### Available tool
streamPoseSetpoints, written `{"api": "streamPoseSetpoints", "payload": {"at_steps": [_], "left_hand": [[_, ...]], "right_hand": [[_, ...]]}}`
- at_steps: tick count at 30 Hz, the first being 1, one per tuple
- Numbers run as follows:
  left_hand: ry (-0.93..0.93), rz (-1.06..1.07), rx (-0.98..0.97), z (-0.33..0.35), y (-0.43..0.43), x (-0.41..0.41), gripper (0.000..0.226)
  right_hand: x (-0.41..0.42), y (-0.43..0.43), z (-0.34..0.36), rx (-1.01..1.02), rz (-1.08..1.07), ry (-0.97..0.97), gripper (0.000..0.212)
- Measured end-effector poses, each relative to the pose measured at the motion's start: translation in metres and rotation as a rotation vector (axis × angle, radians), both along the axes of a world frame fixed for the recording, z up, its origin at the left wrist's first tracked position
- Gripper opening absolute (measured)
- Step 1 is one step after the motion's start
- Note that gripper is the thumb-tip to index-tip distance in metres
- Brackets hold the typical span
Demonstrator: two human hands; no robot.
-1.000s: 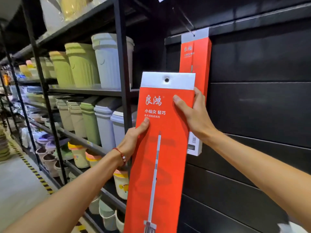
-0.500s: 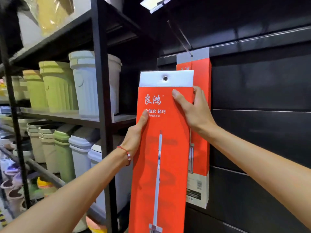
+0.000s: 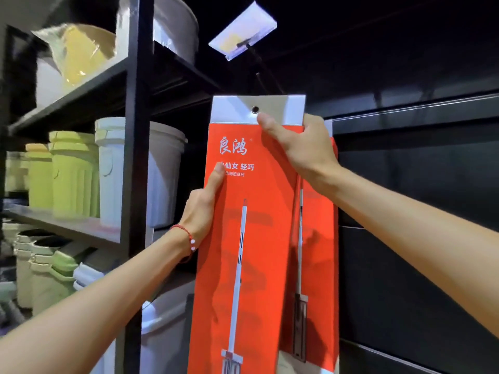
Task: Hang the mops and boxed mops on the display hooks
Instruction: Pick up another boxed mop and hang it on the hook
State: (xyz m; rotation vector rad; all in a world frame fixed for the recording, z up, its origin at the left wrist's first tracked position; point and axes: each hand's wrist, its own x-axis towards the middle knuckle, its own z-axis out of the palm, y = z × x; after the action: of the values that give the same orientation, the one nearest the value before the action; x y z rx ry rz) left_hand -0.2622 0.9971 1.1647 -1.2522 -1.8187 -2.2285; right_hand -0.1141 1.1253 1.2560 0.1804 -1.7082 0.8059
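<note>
In front of the black slatted wall (image 3: pixel 418 184), one front boxed mop (image 3: pixel 259 238) is held upright in both hands. It is a long orange carton with a white card strip on top, and this strip has one round hole (image 3: pixel 255 109).

The left hand (image 3: pixel 202 209) grips the left edge of this box at about the middle of what is visible. Its thumb lies flat on the printed face and its fingers go behind the box, out of sight. A red bracelet (image 3: pixel 186 236) is around that wrist. The right hand (image 3: pixel 305 149) grips the upper right corner. Its thumb is stretched over the face, with the tip just under the hole, and the fingers curl around the edge.

Just behind the box, on its right side, is a second boxed mop (image 3: pixel 321 252), also orange and mostly covered. So I count two boxes.

Above the box, one wire display hook (image 3: pixel 266 70) comes out from the wall. It carries one clear price tag holder (image 3: pixel 243 31) at its front end. The hole is just below the wire and is not yet on it.

To the left of the box stands a black shelf post (image 3: pixel 137 157). The shelves there hold plastic bins (image 3: pixel 73 174). On the shelf at the level of the box's top I count at least four: one white, two green and one paler.
</note>
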Motion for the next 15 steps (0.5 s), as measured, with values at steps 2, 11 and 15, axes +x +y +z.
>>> {"api": "streamPoseSetpoints", "payload": {"at_steps": [2, 11, 15], "left_hand": [[0.018, -0.001, -0.008, 0.012, -0.003, 0.000, 0.097], [0.032, -0.050, -0.043, 0.062, -0.020, 0.001, 0.088], [0.016, -0.085, -0.085, 0.070, -0.022, 0.001, 0.093]], "right_hand": [[-0.001, -0.005, 0.012, 0.008, 0.014, 0.016, 0.020], [-0.013, -0.015, 0.065, -0.105, -0.023, 0.056, 0.024], [-0.014, -0.009, 0.072, -0.205, 0.042, 0.007, 0.034]]}}
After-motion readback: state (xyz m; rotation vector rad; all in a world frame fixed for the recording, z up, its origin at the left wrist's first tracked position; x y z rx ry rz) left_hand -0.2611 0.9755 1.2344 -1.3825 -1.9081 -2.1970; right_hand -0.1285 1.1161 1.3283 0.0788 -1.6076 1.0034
